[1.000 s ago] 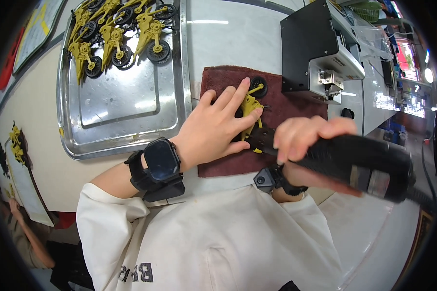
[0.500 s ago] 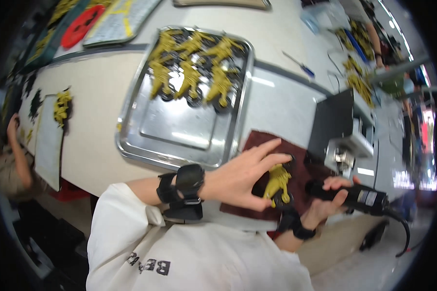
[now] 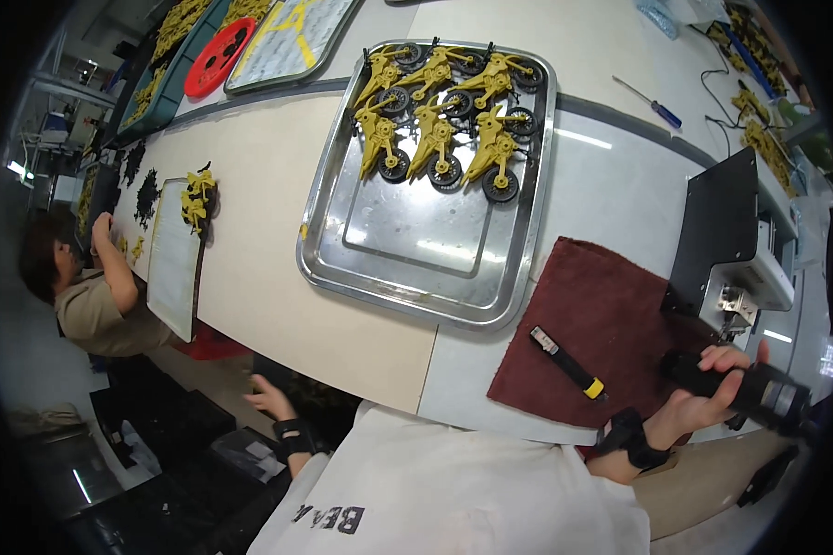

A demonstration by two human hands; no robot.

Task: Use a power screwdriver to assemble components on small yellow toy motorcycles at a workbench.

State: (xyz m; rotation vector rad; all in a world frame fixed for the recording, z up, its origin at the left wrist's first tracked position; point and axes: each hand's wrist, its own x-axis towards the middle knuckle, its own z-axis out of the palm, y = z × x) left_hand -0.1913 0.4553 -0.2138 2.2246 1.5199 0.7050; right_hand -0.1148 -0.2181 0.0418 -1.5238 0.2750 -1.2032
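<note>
My left hand [image 3: 270,400] reaches down past the table's near edge, beside dark containers. Its fingers look apart, and I see nothing held in them. My right hand [image 3: 715,387] is wrapped round a black electric screwdriver [image 3: 759,393] at the right, off the side of a dark red cloth [image 3: 565,305]. On that cloth lies a slim black tool [image 3: 569,363] with a white label and a yellow end; its exact kind is unclear. Several yellow toy motorcycles [image 3: 432,139] with black wheels stand in rows in the far half of a metal tray [image 3: 407,245].
Beyond the cloth stands a black and silver machine [image 3: 727,250]. A screwdriver [image 3: 652,104] lies at the far right. On the left are a white board [image 3: 171,268] with yellow parts, a red dish [image 3: 220,57] and a seated person [image 3: 102,296].
My left hand has left the cloth and swung down to the left. The yellow toy motorcycle is gone from the cloth. My right hand, still holding the electric screwdriver, appears farther right as the view shifted.
</note>
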